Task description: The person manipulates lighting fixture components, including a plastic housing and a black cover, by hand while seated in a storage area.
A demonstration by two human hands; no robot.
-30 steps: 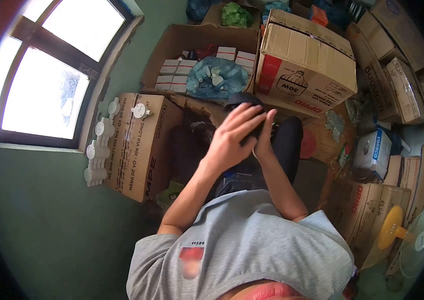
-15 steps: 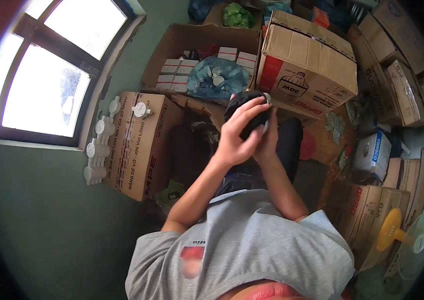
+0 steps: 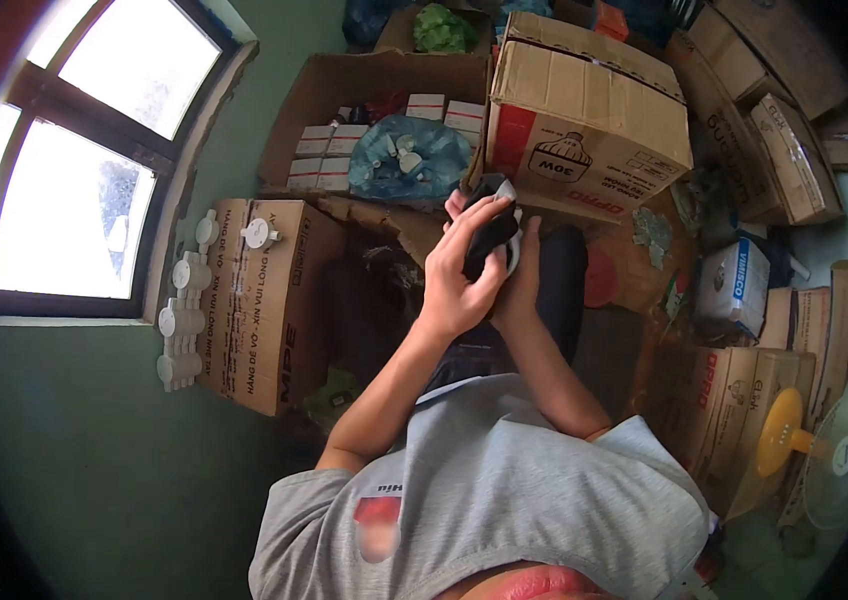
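Both hands meet in front of my body, around a dark object (image 3: 490, 232) with a pale rim along its right side. My left hand (image 3: 456, 275) lies over its left side and top, fingers wrapped on it. From the right and below, my right hand (image 3: 519, 285) grips the same thing, its fingers partly hidden behind it. What the dark object is I cannot make out. Just beyond the hands is the edge of an open carton (image 3: 384, 75) that holds white boxes (image 3: 315, 140) and a blue plastic bag (image 3: 434, 175) with small white parts.
A printed carton (image 3: 634, 160) stands beyond my hands to the right. At left, another carton (image 3: 259, 300) bears a white round part (image 3: 260, 234), with several more beside it. A yellow and clear fan (image 3: 780, 432) and cartons stand at right.
The view has shifted, so most things appear further left. The dark object has turned in my hands and its pale rim shows more. Both hands still hold it.
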